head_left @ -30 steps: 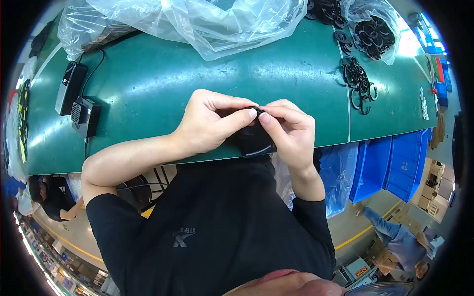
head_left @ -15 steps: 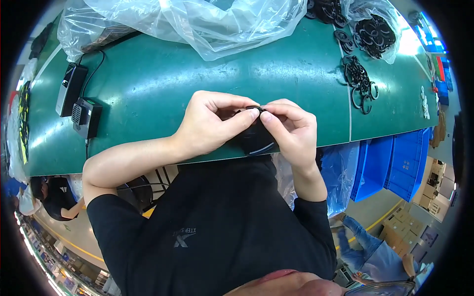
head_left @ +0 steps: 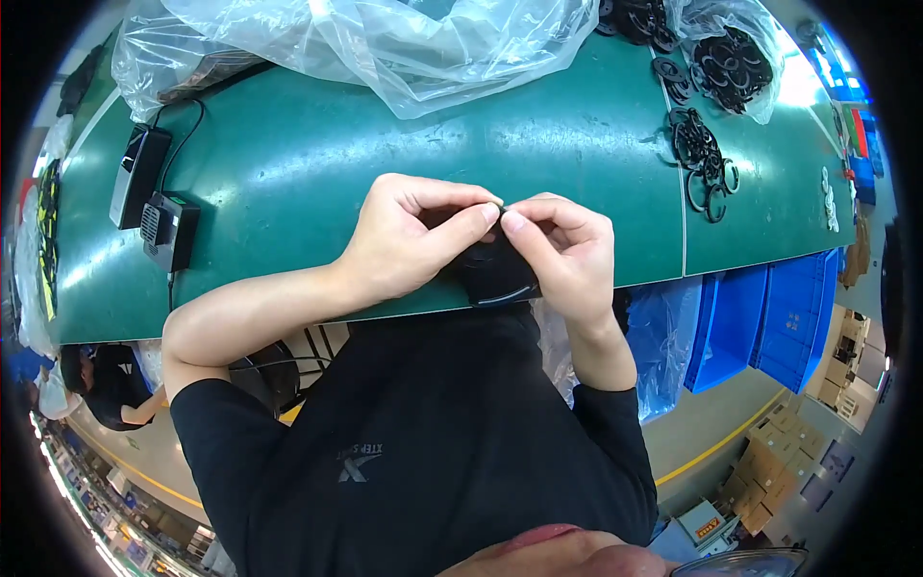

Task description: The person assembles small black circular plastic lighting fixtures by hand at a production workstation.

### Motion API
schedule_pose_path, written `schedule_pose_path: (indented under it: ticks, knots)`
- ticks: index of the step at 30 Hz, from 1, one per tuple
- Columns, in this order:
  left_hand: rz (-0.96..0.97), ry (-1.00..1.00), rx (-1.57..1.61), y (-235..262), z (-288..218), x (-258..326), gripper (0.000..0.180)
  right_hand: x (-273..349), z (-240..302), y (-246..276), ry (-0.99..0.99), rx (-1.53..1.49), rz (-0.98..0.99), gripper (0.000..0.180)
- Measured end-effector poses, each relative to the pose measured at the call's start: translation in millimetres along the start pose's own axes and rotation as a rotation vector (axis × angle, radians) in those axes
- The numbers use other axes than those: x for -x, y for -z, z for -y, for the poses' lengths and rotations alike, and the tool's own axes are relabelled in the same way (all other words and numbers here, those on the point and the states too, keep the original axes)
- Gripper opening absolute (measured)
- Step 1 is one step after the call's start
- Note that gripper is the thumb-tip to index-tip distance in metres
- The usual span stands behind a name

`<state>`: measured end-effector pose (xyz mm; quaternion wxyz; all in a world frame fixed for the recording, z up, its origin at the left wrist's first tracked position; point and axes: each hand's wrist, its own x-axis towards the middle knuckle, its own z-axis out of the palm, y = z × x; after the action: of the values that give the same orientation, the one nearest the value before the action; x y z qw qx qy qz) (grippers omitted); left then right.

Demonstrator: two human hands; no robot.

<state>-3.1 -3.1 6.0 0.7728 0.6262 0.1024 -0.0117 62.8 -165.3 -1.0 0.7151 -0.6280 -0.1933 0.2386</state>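
Compared with 0.5 s earlier, both thumb tips sit slightly higher and cover more of the upper rim of the black part [head_left: 500, 274]. The walking person at lower right has left the view, exposing more of the stacked cardboard cartons [head_left: 771, 462].

The black part is suspended between the 2 hands at the front edge of the green tabletop [head_left: 308, 207]; contact with the tabletop cannot be determined. The left hand [head_left: 399, 238] pinches the upper rim between thumb and forefinger. The right hand [head_left: 575, 252] pinches the same rim, its fingertips just beside the left fingertips.

The front edge passes beneath the left forearm. Green surface extends forward to the translucent plastic bag [head_left: 423, 53], left to 2 corded black electrical boxes [head_left: 173, 238], and right to a white seam line [head_left: 684, 216]. Beyond the line lie black rings [head_left: 694, 144]. 2 blue crates [head_left: 798, 322] adjoin the right front edge.
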Motion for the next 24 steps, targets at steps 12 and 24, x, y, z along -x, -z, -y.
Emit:
schedule_pose_path:
  ticks: [12,24]
  knots:
    - [0.249,0.252,0.257,2,-1,-4,0.032,-5,2,14,0.035,-0.042,-0.174,0.012]
    - [0.249,0.167,0.238,-1,-2,-4,0.034,-11,11,20,0.085,0.039,-0.128,0.024]
